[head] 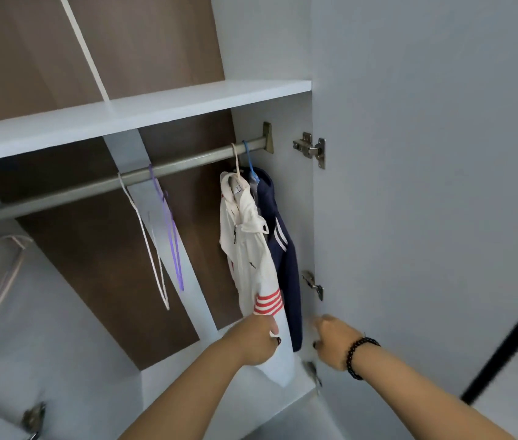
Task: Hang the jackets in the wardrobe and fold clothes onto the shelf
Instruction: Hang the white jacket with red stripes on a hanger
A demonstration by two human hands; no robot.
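Head view: a white jacket hangs from the rail at its right end, long axis running straight down, with a navy jacket just beyond it against the wardrobe's side wall. The left hand has its grip closed on the white jacket's lower sleeve, below the rail. The right hand hangs just right of the navy hem, fingers loosely curled, holding nothing. Two bare hangers wait further left on the rail. The left hand looks nearer for straightening.

Head view, angled upward, close to wardrobe
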